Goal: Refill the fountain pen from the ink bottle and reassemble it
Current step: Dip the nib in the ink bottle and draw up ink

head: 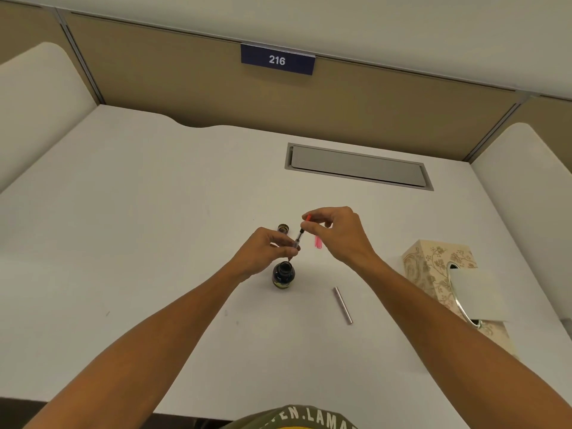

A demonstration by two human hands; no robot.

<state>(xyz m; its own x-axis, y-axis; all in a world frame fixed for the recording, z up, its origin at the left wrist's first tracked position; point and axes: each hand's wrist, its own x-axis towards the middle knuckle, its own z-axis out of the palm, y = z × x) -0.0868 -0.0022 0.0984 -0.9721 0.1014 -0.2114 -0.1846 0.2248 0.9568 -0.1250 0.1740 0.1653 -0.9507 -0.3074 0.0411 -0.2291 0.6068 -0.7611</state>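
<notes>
An open dark ink bottle (283,275) stands on the white desk (154,243). My left hand (263,252) pinches the clear grip section of the fountain pen (297,239), with the nib just above the bottle's mouth. My right hand (337,233) pinches the red knob at the top end of the pen's converter. The bottle's cap (283,228) lies behind the hands. A silver pen barrel (343,305) lies on the desk to the right of the bottle. A small pink piece (318,242) lies under my right hand.
A patterned tissue box (445,274) with a white tissue sticking out stands at the right. A grey cable hatch (359,165) is set into the desk at the back. Tan partition walls enclose the desk, with a "216" sign (277,59).
</notes>
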